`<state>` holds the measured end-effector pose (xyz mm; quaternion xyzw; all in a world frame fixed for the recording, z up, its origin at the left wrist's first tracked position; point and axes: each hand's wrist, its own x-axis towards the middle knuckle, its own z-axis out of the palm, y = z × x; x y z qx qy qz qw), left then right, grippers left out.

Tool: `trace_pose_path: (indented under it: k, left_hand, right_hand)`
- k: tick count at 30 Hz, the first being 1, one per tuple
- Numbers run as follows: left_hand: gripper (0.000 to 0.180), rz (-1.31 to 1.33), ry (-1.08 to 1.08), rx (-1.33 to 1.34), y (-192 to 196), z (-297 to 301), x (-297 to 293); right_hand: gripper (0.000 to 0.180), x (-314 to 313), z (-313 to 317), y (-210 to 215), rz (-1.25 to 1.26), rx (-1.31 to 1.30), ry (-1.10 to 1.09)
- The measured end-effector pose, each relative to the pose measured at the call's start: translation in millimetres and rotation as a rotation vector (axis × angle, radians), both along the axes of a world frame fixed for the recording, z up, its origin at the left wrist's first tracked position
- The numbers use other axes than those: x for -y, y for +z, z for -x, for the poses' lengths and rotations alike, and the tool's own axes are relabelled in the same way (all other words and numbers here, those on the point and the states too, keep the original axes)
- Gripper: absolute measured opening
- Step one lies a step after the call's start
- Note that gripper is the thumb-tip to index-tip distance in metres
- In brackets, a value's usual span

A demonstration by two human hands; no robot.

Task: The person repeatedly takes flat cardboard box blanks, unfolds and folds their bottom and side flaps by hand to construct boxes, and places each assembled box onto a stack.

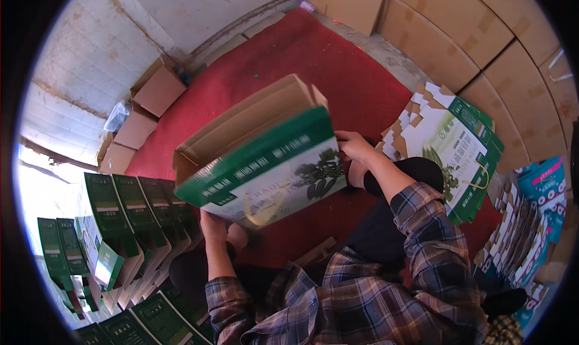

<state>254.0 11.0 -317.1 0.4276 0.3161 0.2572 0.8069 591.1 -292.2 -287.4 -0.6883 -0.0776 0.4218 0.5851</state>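
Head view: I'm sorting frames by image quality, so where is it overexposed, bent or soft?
Head view: daylight blows out the left edge beside the folded green cartons; the fisheye curves the stacked brown boxes and leaves black corners; the green-and-white carton held between the left hand and right hand looks slightly soft; the red carpet is evenly lit.

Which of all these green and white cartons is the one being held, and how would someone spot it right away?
Start at the red carpet in the middle of the room. Just above it, the left hand and right hand hold one green and white printed cardboard carton. Unlike the flat stack of cartons on the right and the standing rows on the left, it is opened out and lifted.
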Motion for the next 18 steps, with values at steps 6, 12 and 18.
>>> trace_pose_path:
  k: [6, 12, 18]
  left_hand:
    - [0.040, -0.865, -0.139, -0.836, 38, -4, 26]
    - [0.046, -0.626, -0.203, -0.580, -49, 29, 4]
    - [0.047, 0.016, 0.029, -0.401, 5, -8, 16]
  right_hand:
    - [0.034, -3, 14, -10, 0.058, 0.006, 0.013]
    - [0.036, -4, 11, -43, 0.172, 0.043, 0.121]
    - [0.039, 9, 2, -25, 0.358, 0.015, 0.105]
